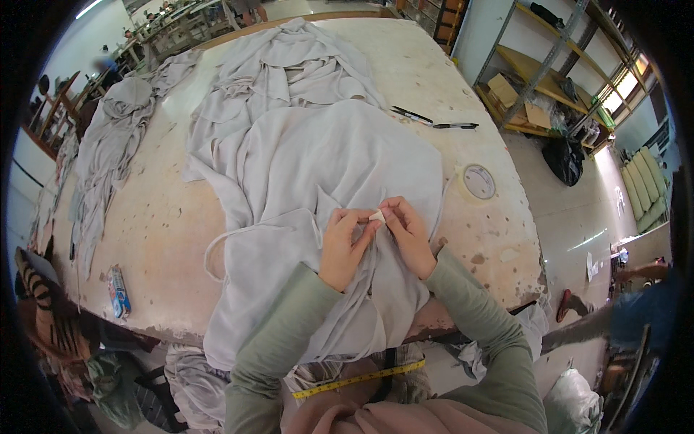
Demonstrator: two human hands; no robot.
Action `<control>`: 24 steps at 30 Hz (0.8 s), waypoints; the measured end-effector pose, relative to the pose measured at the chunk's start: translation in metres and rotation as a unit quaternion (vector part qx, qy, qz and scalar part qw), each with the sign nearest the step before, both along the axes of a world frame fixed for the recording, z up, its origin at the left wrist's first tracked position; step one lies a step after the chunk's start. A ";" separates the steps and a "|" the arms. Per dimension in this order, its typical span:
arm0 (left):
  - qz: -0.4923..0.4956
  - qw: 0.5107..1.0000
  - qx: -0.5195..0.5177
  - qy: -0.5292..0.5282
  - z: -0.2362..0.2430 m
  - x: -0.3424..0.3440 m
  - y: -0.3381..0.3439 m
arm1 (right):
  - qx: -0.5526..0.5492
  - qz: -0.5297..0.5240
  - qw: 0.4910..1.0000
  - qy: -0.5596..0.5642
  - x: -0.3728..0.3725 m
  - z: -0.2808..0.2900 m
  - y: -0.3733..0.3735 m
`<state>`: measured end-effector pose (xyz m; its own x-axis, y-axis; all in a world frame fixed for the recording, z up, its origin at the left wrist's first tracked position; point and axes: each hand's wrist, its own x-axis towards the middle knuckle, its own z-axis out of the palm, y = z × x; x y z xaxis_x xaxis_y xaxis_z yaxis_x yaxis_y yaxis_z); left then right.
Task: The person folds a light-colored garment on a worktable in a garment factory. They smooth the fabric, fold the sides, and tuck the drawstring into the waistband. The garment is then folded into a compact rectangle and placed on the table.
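A pale grey garment (325,159) is spread in loose folds over the table in front of me, its near part hanging over the edge. At its middle, both my hands meet over a small cream-coloured piece (377,215), whose kind I cannot make out. My left hand (344,249) is closed, with thumb and forefinger pinching the piece from the left. From the right, my right hand (410,242) pinches it too, fingers curled. Folds of the grey cloth lie directly under both hands. A thin strap of the cloth (210,258) loops out to the left.
A tape roll (463,181) and two pens (455,126) lie at the right. More grey cloth is heaped at the far side and left (116,137). A small blue packet (118,293) sits near the left edge. A yellow measuring tape (361,380) hangs before me. Shelves (535,69) stand beyond.
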<state>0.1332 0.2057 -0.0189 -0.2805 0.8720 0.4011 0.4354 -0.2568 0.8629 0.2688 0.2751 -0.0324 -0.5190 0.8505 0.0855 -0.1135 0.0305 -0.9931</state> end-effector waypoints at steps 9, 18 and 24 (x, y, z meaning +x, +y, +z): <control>0.007 0.999 -0.033 -0.010 -0.006 -0.014 0.005 | -0.046 0.025 0.998 0.046 -0.002 0.011 -0.011; -0.059 0.983 -0.032 -0.169 -0.007 -0.013 0.008 | -0.069 0.010 0.997 0.026 -0.001 0.002 -0.007; -0.014 0.994 0.025 -0.108 -0.008 -0.004 0.005 | -0.092 -0.036 0.994 0.035 -0.001 0.002 -0.011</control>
<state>0.1293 0.2103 -0.0273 -0.3415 0.8607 0.3775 0.2330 -0.3116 0.9212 0.2679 0.2644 -0.0303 -0.4540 0.8900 -0.0417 -0.1859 -0.1404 -0.9725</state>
